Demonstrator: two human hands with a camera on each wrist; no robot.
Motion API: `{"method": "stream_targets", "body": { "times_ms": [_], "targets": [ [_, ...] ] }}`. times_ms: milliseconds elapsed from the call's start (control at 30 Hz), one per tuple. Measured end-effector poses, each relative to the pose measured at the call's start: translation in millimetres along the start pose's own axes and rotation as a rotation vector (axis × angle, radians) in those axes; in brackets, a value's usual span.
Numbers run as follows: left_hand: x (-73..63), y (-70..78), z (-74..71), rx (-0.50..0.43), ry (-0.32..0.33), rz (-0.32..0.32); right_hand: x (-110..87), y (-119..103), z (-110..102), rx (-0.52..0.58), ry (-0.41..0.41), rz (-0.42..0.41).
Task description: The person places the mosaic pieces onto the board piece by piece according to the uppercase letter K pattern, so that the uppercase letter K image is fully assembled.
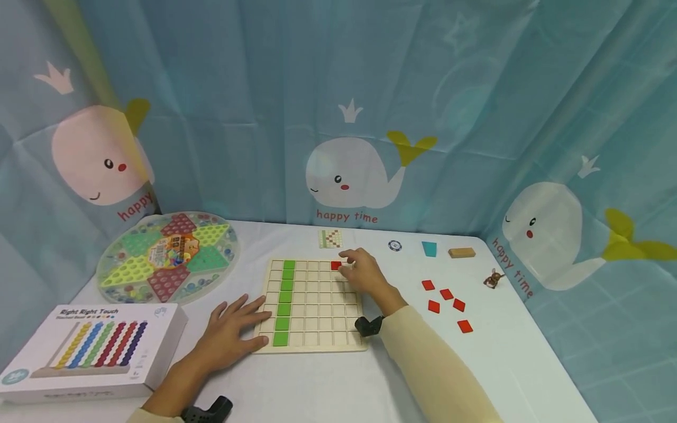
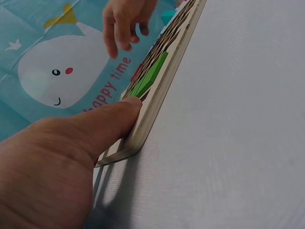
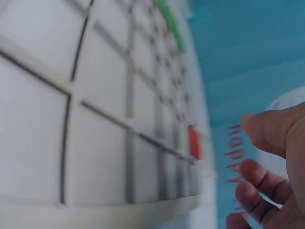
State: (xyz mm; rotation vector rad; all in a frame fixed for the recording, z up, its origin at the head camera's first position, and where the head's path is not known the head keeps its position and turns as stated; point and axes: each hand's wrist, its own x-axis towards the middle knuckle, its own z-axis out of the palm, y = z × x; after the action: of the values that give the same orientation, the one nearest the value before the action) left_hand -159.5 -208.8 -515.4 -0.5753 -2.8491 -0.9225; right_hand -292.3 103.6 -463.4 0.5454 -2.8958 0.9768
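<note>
A wooden grid board [image 1: 322, 311] lies on the white table, with a column of green square tiles [image 1: 286, 285] near its left side. One red tile [image 1: 335, 266] sits in the top row, toward the right. My left hand [image 1: 233, 329] rests spread at the board's left edge; in the left wrist view its thumb [image 2: 112, 117] touches the rim beside the green tiles. Above the upper right corner is my right hand [image 1: 362, 273], close to the red tile. The right wrist view shows its thumb and loosely bent fingers apart, holding nothing.
Several loose red tiles [image 1: 433, 306] lie right of the board. Behind are a pattern card [image 1: 331, 238], a round chip [image 1: 395, 245], a teal piece [image 1: 429, 249], a wooden block [image 1: 462, 252] and a small brown figurine [image 1: 493, 279]. Left stand a star-patterned game board [image 1: 211, 258] and a box [image 1: 100, 346].
</note>
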Motion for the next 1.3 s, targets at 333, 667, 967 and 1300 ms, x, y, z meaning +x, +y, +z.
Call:
{"method": "stream_targets", "body": {
  "times_ms": [333,667,967,1300],
  "targets": [
    [-0.2,-1.4,0.3,-0.005,0.010,0.015,-56.3,-20.4,-53.5,0.069,0.170,-0.092],
    [-1.4,0.7,-1.4,-0.014,0.008,0.015,-120.0,-4.2,-92.5,0.048,0.266,-0.124],
    [-1.5,3.2,0.3,-0.015,0.010,0.003,-162.4,34.1,-103.9,0.035,0.127,-0.081],
    [-0.7,2.5,-0.9,0.003,0.003,-0.006,-193.4,72.4,-89.7,0.098,-0.022,0.104]
  ]
}}
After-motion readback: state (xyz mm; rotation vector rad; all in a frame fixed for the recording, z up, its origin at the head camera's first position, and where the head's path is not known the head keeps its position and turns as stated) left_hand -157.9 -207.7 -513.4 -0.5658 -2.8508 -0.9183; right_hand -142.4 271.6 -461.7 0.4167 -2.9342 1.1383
